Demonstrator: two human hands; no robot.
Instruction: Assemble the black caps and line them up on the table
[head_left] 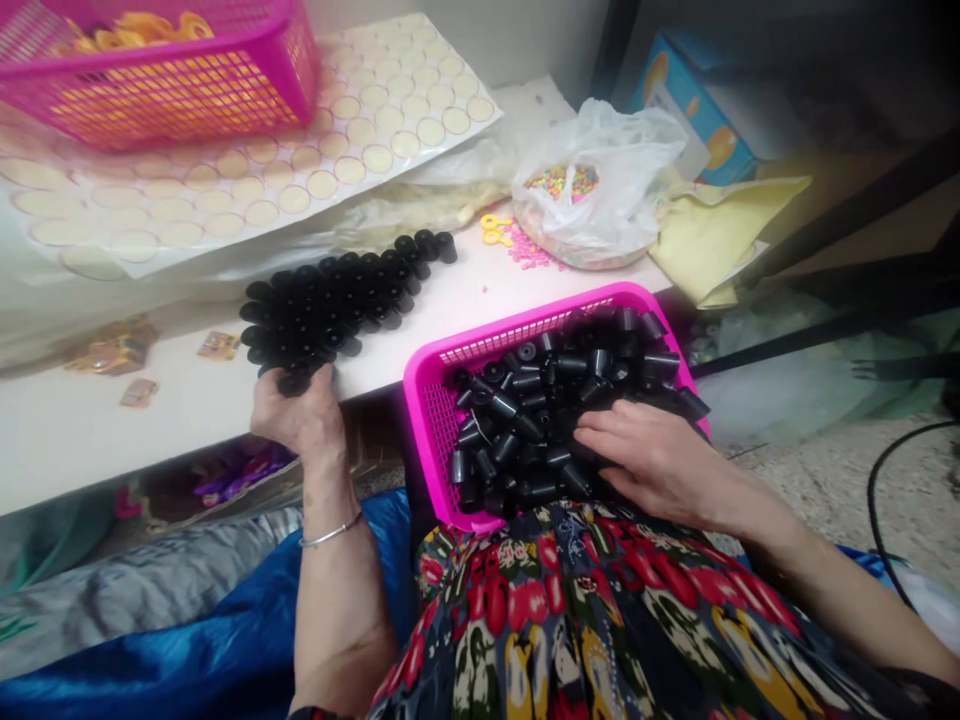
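Though under cylinders (322,300), white table (75,440) above floor (795,465)

Clustered cylinders (330,300) stand left of the cylinder-filled basket (421,420).

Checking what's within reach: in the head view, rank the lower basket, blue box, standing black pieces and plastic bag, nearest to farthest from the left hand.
From the left hand:
1. Standing black pieces: on the table, at its fingers.
2. Lower basket: to its right.
3. Plastic bag: farther right, on the table.
4. Blue box: upper right, beyond the bag.
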